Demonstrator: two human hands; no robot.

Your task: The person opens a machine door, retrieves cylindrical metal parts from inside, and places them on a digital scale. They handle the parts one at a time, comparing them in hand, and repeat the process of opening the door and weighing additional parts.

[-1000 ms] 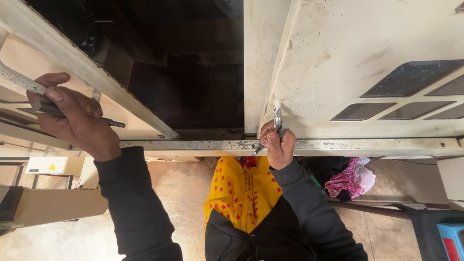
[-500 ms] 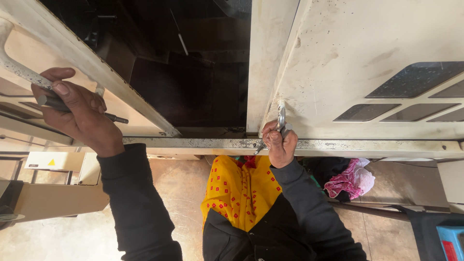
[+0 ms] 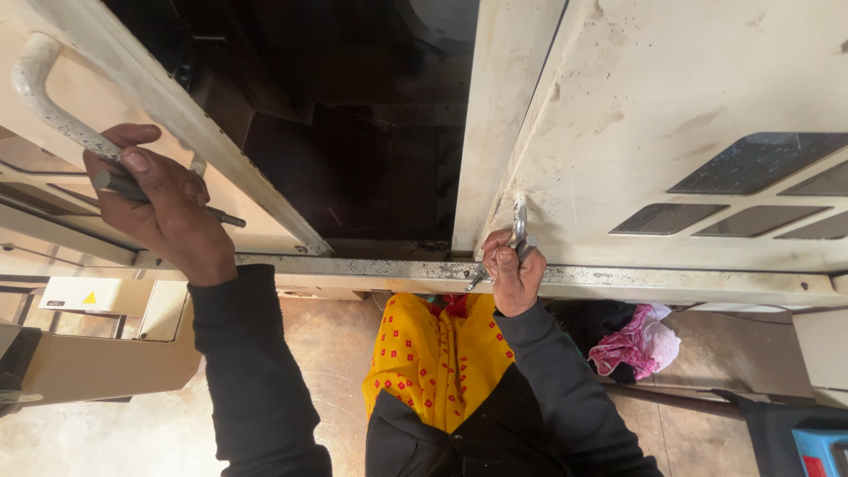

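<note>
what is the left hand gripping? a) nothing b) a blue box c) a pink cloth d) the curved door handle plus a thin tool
d: the left hand is wrapped around the pale curved handle on the open door, with a thin dark tool sticking out of the fist; the pink cloth lies on the floor, untouched.

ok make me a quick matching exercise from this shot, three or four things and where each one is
Things:
1. left hand
2. right hand
3. pink cloth
4. yellow triangle sticker

Places:
a. on the floor at the right
b. on a white plate at the lower left
c. gripping the curved door handle
d. at the metal latch on the panel's edge

Pairs: 1-c, 2-d, 3-a, 4-b
</note>
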